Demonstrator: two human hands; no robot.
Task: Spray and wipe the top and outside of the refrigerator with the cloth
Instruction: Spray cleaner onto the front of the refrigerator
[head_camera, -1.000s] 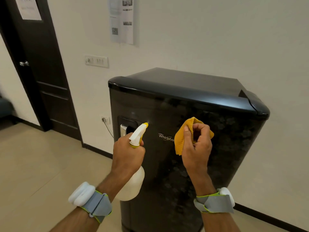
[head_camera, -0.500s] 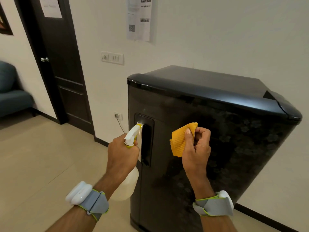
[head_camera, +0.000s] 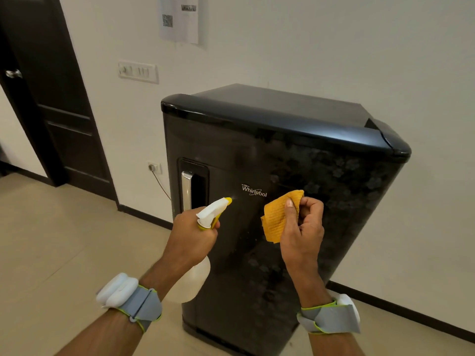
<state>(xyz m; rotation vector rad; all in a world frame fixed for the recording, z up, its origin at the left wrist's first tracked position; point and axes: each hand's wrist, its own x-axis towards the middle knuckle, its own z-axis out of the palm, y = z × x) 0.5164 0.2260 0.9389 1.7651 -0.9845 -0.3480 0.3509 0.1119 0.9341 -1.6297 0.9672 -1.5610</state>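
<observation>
A person's left hand (head_camera: 190,237) grips a probably light, rigid spray bottle (head_camera: 195,281) by its neck, facing the refrigerator (head_camera: 282,155); at three o'clock, the right hand (head_camera: 302,237) pinches a soft, floppy cloth (head_camera: 279,217).

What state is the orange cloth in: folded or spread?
Folded and bunched: the cloth hangs in doubled layers, pinched in the right hand before the refrigerator.

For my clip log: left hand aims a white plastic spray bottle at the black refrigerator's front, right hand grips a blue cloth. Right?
Not quite: in the head view the right hand grips an orange-yellow woven cloth, not a blue one. The rest stands.
</observation>
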